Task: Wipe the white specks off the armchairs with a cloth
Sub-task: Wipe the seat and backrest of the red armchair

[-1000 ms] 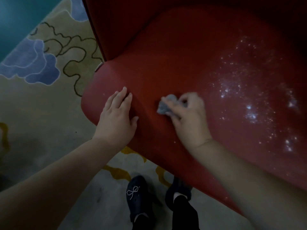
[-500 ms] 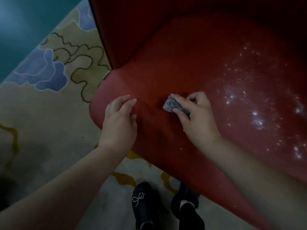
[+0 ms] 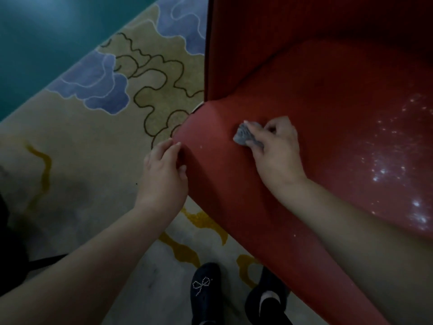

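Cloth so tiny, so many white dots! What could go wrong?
1. The cloth, bunched small in the right hand, may just smear the white specks around the red seat.
2. Stray specks near the front edge could get missed or fall onto the carpet.

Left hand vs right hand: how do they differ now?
The left hand holds nothing and rests on the seat's front-left edge; the right hand grips a grey cloth. The left sits at the rim; the right is further in on the seat. Both touch the red seat, away from the specks.
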The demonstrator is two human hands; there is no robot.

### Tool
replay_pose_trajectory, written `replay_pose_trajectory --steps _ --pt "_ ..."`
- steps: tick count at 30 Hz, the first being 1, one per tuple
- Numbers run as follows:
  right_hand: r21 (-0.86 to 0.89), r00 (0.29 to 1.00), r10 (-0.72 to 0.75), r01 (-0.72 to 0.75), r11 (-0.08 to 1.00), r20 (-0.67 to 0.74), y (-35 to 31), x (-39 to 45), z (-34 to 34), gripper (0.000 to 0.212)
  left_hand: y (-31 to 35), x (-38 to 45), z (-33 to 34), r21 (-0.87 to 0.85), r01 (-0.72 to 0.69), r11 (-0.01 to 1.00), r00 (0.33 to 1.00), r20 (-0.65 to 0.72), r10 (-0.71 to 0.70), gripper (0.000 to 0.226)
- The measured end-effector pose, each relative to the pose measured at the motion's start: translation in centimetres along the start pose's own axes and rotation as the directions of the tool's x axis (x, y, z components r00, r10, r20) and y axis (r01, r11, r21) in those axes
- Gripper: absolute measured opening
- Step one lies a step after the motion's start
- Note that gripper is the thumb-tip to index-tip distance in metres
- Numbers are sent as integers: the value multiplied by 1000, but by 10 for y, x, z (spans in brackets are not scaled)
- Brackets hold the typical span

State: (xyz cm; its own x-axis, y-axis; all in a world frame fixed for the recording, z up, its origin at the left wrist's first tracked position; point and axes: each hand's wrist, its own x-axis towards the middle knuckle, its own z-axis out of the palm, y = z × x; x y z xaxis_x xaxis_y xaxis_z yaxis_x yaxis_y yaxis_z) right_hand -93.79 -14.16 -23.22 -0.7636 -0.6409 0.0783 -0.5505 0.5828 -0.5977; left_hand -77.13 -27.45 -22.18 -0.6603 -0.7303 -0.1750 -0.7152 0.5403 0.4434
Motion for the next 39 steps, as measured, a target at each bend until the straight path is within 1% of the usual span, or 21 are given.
replay_pose_trajectory --steps 2,3,6,8,9,12,14,15,18,20,21,23,24,25,27,30,31,34,36,37,39 --pt "41 998 57 -59 997 32 -17 14 17 35 -1 0 1 3 0 1000 1000 15 0 48" --pt "33 998 33 -35 999 58 -26 15 22 34 -1 0 1 8 -1 1000 1000 20 1 49" --pt "-1 949 -236 241 970 208 -41 0 30 33 -1 -2 3 24 -4 1000 1000 17 4 50" --pt "15 906 -258 268 963 336 -35 -5 21 54 0 -2 3 22 1 1000 1000 10 -2 49" --pt "22 903 -254 263 965 347 -28 -1 17 57 0 -1 3 23 5 1000 1000 6 -5 48" --pt "-28 963 -192 201 979 190 -20 21 22 32 3 3 1 15 35 999 999 -8 -34 47" --pt "-20 985 -30 34 999 168 -33 32 33 31 7 5 1 4 31 1000 999 -13 -31 47" --pt "-27 979 -36 42 999 200 -40 32 41 32 9 6 1 5 18 1000 1000 -14 -18 47" --pt "-3 905 -262 279 960 336 -45 13 43 48 14 9 2 14 -1 1000 1000 -7 1 46" --pt "23 894 -285 295 955 346 -25 6 21 63 17 9 3 16 8 1000 1000 -8 -8 49" --pt "14 912 -244 253 967 329 -12 7 8 62 19 9 3 15 11 1000 1000 -9 -11 50" --pt "-46 979 -138 146 988 151 17 8 -18 33 26 7 5 15 -9 1000 1000 -2 9 49" --pt "-59 993 -107 110 992 46 27 3 -27 26 31 6 7 17 -30 999 1000 7 30 49" --pt "-47 997 -70 69 997 -15 32 -4 -33 30 36 5 9 18 -53 998 998 17 52 49" --pt "-61 990 -139 141 988 37 35 -29 -40 34 46 3 13 24 -96 995 994 50 95 51" --pt "-109 910 -341 373 921 235 52 -62 -58 44 59 -2 21 44 -174 984 979 116 168 54" --pt "-125 916 -331 364 923 227 65 -64 -67 47 62 -4 24 50 -199 979 972 136 190 56" --pt "-112 993 -119 121 986 25 88 -69 -81 51 69 -10 31 77 -270 960 950 181 253 59" --pt "-53 998 -20 16 998 -67 80 -80 -73 51 73 -14 36 90 -309 947 938 195 288 59" --pt "-47 998 -29 26 999 -58 75 -90 -68 52 76 -18 39 92 -326 941 931 203 302 59" --pt "-61 985 -159 163 985 71 70 -108 -66 52 78 -22 41 91 -344 934 924 208 320 61"
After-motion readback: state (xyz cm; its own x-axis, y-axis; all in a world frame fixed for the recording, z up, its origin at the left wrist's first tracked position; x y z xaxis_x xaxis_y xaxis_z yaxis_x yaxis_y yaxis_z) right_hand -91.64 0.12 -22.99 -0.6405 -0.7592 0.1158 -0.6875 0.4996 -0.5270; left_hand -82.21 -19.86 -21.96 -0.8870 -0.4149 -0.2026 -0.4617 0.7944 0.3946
